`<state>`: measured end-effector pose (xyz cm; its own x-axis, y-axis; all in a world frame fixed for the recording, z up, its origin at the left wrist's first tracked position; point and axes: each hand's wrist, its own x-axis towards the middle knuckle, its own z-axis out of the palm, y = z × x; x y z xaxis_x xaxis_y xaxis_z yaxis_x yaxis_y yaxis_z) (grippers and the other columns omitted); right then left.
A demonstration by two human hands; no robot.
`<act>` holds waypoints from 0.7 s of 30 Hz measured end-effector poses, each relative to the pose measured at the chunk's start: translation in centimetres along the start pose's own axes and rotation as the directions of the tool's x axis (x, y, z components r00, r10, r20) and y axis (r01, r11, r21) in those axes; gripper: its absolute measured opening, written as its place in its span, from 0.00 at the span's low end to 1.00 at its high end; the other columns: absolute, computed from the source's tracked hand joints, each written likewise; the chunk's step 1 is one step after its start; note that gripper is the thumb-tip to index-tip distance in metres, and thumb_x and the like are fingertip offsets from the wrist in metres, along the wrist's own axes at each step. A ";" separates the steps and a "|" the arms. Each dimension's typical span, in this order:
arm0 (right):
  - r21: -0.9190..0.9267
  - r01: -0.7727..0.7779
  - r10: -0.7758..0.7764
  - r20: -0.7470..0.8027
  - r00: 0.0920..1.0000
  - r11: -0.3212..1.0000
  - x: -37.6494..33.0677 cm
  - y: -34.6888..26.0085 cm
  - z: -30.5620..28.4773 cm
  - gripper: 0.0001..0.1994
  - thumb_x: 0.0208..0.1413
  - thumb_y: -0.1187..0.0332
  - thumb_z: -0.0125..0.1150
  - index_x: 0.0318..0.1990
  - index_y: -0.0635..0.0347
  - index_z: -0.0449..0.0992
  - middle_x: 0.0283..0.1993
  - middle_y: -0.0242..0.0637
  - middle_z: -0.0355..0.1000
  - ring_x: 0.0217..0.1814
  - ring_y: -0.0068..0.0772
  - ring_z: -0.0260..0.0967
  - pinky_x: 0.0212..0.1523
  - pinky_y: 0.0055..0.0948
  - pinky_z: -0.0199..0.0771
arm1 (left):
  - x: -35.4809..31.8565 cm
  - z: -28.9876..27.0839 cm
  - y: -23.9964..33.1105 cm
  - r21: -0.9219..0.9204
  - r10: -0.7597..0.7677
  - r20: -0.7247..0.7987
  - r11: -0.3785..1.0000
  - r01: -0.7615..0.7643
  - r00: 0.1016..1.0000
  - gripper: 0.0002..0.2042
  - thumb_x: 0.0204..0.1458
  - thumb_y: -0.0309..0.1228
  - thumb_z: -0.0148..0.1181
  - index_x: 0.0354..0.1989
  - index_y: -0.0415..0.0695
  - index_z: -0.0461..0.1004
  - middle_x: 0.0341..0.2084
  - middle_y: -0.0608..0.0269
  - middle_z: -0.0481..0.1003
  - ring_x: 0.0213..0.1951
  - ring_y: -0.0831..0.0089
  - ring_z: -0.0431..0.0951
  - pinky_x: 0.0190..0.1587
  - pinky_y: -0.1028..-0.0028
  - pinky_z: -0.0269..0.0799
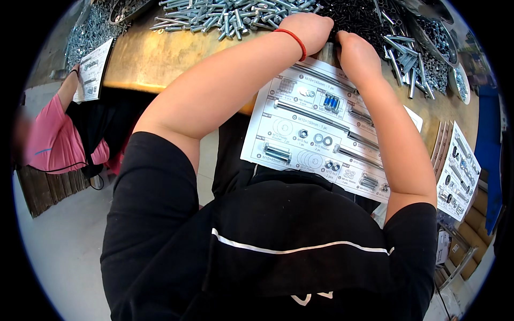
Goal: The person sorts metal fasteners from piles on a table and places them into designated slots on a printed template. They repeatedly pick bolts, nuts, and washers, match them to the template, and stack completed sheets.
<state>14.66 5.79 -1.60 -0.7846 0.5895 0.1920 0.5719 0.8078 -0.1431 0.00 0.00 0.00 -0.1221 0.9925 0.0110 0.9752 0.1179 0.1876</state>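
Observation:
My left hand [308, 33], with a red cord bracelet [293, 40] at the wrist, is curled closed at the front edge of a heap of small black fasteners [353, 18]. My right hand [360, 58] is closed beside it, fingertips drawn together a little apart from the left ones. Whatever either hand holds is hidden behind the fingers. Below both hands, a white hardware card [267, 125] slants over the table edge toward my lap. It shows bolts, nuts and washers in rows; my right forearm covers part of it.
Long silver bolts [225, 16] lie heaped behind my left hand. Metal tubes [409, 61] and small nuts [436, 69] lie right, near metal bowls [460, 83]. More hardware cards [458, 171] stand at the right. At left, a person in pink [56, 134] holds another card [92, 72].

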 end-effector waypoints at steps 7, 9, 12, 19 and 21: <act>0.029 -0.001 0.002 -0.045 0.999 1.000 0.4 0.5 0.3 0.05 0.54 0.74 0.51 0.36 0.60 0.73 0.37 0.46 0.75 0.42 0.51 0.75 0.41 0.45 0.76 | 0.2 -0.9 0.0 -0.021 -0.047 0.045 0.999 0.048 0.998 0.10 0.54 0.26 0.50 0.41 0.42 0.78 0.37 0.50 0.80 0.43 0.54 0.80 0.44 0.59 0.77; 0.093 0.001 0.004 -0.052 0.999 0.996 -0.1 0.6 -0.1 0.05 0.53 0.73 0.53 0.36 0.60 0.73 0.36 0.45 0.75 0.39 0.50 0.75 0.39 0.43 0.75 | 0.3 -0.7 -0.2 -0.056 -0.048 0.068 0.997 0.052 0.997 0.10 0.53 0.26 0.51 0.39 0.42 0.78 0.37 0.50 0.80 0.42 0.53 0.80 0.44 0.59 0.76; 0.361 -0.134 0.119 0.062 0.991 0.923 -1.1 0.5 -1.6 0.05 0.50 0.70 0.57 0.34 0.61 0.74 0.32 0.43 0.76 0.34 0.48 0.74 0.35 0.39 0.74 | 0.3 0.3 -1.4 -0.132 -0.025 -0.011 0.991 0.024 1.000 0.09 0.51 0.27 0.53 0.38 0.42 0.78 0.35 0.50 0.80 0.41 0.53 0.80 0.44 0.59 0.76; 0.550 -0.316 0.240 0.208 0.948 0.773 -2.6 2.4 -1.5 0.08 0.49 0.71 0.62 0.37 0.61 0.79 0.28 0.36 0.76 0.29 0.29 0.73 0.35 0.29 0.73 | -2.8 -0.8 -2.5 -0.268 0.003 -0.043 0.963 -0.015 0.999 0.08 0.49 0.31 0.61 0.38 0.45 0.79 0.31 0.58 0.80 0.34 0.60 0.80 0.41 0.66 0.76; 0.603 -0.301 0.232 0.192 0.954 0.738 -2.7 2.5 -1.2 0.07 0.51 0.71 0.62 0.36 0.62 0.79 0.29 0.35 0.77 0.30 0.27 0.73 0.36 0.27 0.74 | -3.3 -1.1 -2.9 -0.318 -0.009 -0.024 0.948 0.001 1.000 0.08 0.49 0.32 0.62 0.36 0.45 0.80 0.31 0.58 0.80 0.33 0.61 0.80 0.40 0.66 0.76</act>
<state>18.45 6.25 -1.32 -0.6617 0.7489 -0.0364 0.5139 0.4176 -0.7493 -2.63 -3.64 0.47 -0.1350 0.9903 0.0330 0.8656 0.1016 0.4904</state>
